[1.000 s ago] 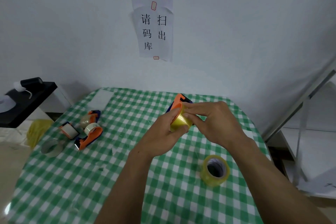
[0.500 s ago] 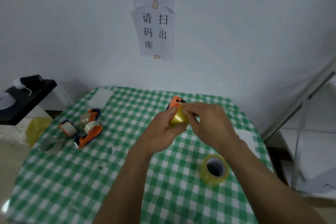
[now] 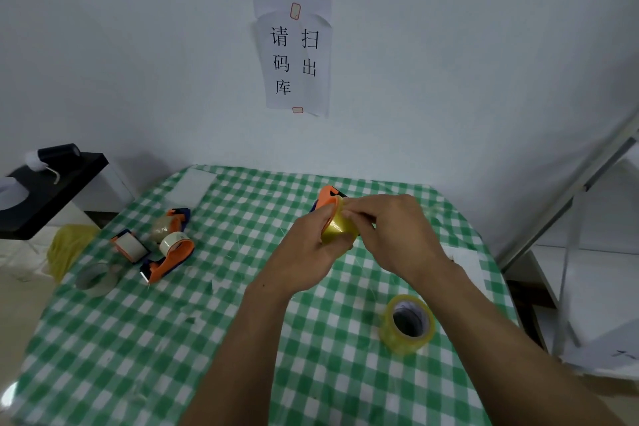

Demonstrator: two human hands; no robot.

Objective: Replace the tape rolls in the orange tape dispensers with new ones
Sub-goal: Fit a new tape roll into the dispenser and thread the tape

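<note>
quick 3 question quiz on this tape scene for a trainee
1. True or false: the spare yellow roll sits on the checked tablecloth, touched by neither hand.
2. What do the left hand and right hand hold between them? A) scissors B) a yellow tape roll at an orange dispenser C) a paper sheet
3. Fill in: the other orange dispensers lie on the person's ____ side of the tablecloth.
Key: 1 true; 2 B; 3 left.
</note>
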